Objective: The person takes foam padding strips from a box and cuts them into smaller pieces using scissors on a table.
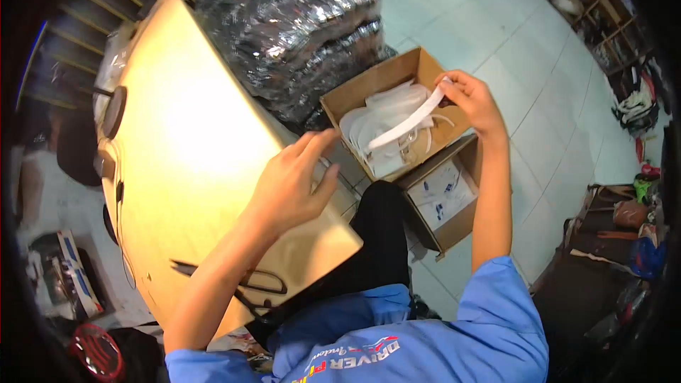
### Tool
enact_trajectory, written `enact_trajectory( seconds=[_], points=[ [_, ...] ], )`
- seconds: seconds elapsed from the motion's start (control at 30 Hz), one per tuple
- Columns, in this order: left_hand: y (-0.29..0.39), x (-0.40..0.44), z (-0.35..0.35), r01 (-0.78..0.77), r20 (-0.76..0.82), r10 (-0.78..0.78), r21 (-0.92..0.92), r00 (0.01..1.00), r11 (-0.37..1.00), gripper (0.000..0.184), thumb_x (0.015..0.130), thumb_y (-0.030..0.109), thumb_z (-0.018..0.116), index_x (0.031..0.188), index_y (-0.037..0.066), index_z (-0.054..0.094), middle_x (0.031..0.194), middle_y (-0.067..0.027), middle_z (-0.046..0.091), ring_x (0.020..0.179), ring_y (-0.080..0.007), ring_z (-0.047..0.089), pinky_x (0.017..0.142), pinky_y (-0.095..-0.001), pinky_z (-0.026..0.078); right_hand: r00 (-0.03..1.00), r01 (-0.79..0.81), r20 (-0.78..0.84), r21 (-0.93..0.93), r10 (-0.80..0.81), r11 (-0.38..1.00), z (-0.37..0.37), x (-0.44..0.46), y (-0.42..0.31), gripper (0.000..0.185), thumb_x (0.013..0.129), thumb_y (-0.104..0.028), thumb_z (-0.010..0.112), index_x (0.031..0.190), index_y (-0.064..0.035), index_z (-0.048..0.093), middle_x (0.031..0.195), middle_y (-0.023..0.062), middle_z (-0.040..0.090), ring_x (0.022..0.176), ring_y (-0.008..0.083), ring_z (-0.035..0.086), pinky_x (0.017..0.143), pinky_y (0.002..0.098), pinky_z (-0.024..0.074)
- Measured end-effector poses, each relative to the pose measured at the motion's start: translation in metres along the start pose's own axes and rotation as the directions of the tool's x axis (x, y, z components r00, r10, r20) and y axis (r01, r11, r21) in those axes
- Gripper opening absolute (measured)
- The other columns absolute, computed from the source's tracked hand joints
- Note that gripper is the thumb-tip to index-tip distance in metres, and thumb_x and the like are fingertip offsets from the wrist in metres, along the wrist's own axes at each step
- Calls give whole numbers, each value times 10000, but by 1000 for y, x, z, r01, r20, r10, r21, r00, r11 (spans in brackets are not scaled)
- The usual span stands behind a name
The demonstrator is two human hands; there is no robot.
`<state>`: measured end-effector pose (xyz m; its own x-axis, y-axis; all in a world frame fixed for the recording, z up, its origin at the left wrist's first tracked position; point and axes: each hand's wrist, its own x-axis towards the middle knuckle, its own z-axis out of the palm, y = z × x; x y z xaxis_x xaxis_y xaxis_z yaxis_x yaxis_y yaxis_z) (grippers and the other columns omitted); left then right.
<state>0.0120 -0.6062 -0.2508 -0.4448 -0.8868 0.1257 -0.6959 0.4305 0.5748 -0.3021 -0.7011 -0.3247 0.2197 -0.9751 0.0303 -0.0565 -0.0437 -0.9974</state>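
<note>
Pinched in my right hand (469, 101) is one end of a narrow white strip (408, 125), which slants down to the left over an open cardboard box (344, 98). Inside that box lie several curved, whitish translucent pieces (360, 126). My left hand (294, 181) hovers near the table edge, left of the box, with thumb and fingers apart and nothing in it. Beneath my left forearm, a pair of black scissors (264, 281) rests on the table (234, 163), partly hidden by the arm.
A second cardboard box (425, 239) with small blue-and-white items stands below the first. Behind them rises a stack of shiny dark plastic-wrapped bundles (291, 28). A dark bench (592, 269) with assorted items is at the right, and shelves (596, 14) stand at the far right.
</note>
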Motion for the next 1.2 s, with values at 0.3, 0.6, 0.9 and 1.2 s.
enact_trajectory(
  seconds=[0.3, 0.6, 0.9, 1.2],
  points=[
    [47, -29, -71, 1, -68, -39, -495, 997, 869, 209, 912, 145, 596, 1013, -34, 629, 816, -73, 678, 804, -150, 654, 749, -268, 496, 886, 455, -120, 37, -448, 890, 55, -63, -203, 256, 944, -232, 556, 1034, -1, 623, 896, 36, 611, 807, 114, 610, 744, 247, 512],
    [22, -197, -181, 323, -76, -377, -380, 923, 867, 258, 901, 188, 622, 1011, -45, 650, 777, -77, 677, 580, -120, 637, 494, -217, 463, 903, 412, -108, -59, -416, 909, 175, -57, -198, 247, 938, -245, 573, 1009, -20, 646, 852, 43, 669, 785, 103, 644, 646, 222, 480],
    [-63, -374, -166, 530, 40, -727, -713, 685, 459, 229, 858, 97, 655, 1002, -79, 634, 774, -119, 657, 615, -157, 639, 540, -250, 502, 968, 121, 242, -208, -69, 971, 295, -54, -116, 188, 862, -185, 646, 918, -6, 656, 782, 44, 674, 723, 109, 649, 589, 231, 468],
    [-80, -402, -135, 359, -158, -794, -828, 587, 431, 267, 833, 58, 671, 1036, -104, 607, 764, -110, 628, 593, -125, 590, 561, -238, 496, 935, 350, 260, -562, -242, 749, 318, -51, -104, 327, 821, -246, 687, 994, 28, 642, 829, 138, 678, 731, 205, 661, 675, 323, 519]
  ],
)
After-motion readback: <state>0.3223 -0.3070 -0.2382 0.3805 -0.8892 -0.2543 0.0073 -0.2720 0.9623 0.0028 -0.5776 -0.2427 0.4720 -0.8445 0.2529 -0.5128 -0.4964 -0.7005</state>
